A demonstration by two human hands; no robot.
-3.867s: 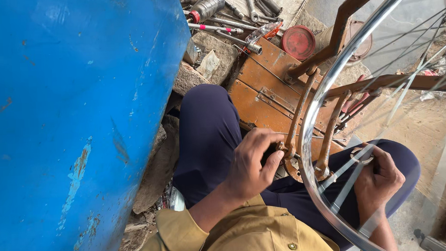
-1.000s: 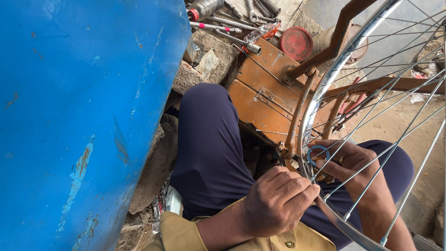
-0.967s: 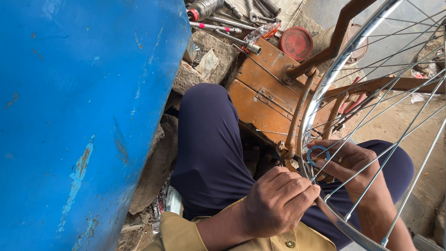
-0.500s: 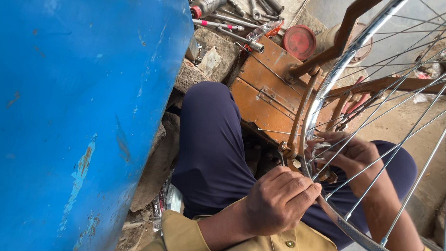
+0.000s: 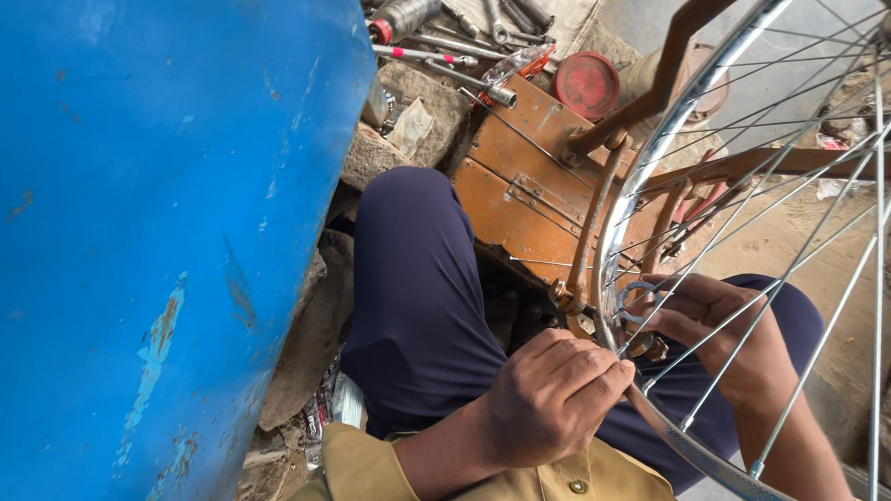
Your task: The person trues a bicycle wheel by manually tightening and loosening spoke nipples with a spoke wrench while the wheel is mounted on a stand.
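Observation:
A bicycle wheel with a shiny steel rim and thin spokes stands upright in a rusty brown metal stand in front of my knees. My left hand is closed around the lower part of the rim, fingers curled over its edge. My right hand reaches in from behind the spokes and pinches a small ring-shaped metal spoke key close to the rim, next to the stand's fork. My legs in dark blue trousers lie under the wheel.
A big blue painted drum fills the left side. An orange-brown wooden box sits beyond my knee, with a round red lid and several wrenches and tools behind it. Stones and rubble lie beside the drum.
My left hand has dropped from the stand's fork to the lower rim. My right hand has risen to the rim beside the fork with the key. The spokes have shifted.

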